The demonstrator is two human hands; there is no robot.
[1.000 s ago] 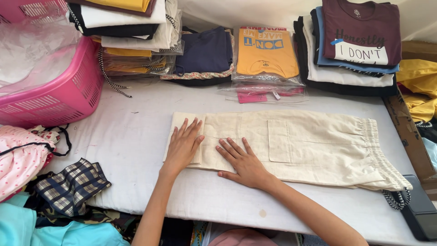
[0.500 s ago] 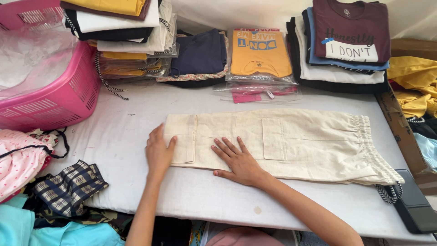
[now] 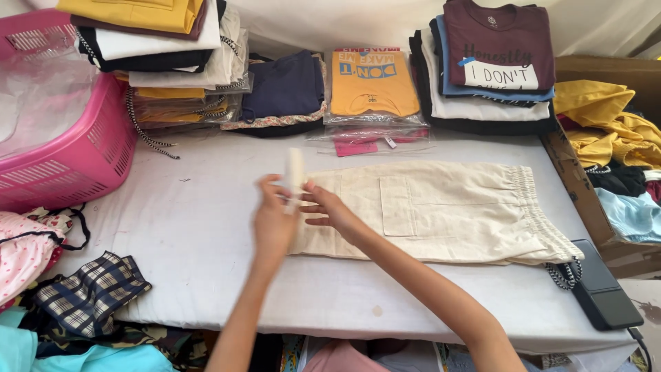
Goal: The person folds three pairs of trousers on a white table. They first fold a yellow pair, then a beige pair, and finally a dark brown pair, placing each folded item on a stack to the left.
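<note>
Cream shorts [image 3: 441,210] with a patch pocket and an elastic waistband lie flat on the white table [image 3: 200,234], waistband to the right. My left hand [image 3: 273,219] and my right hand [image 3: 325,207] both grip the leg hem at the left end. The hem is lifted off the table and stands upright between my fingers.
A pink basket [image 3: 65,148] stands at the left. Stacks of folded shirts [image 3: 492,65] and bagged clothes [image 3: 372,86] line the back. Loose garments, one of plaid cloth [image 3: 89,293], hang at the front left. A dark flat device [image 3: 599,286] lies at the right edge.
Both hands were pressed flat on the shorts' left end. Now they have closed on the hem and raised it, folding it over toward the right.
</note>
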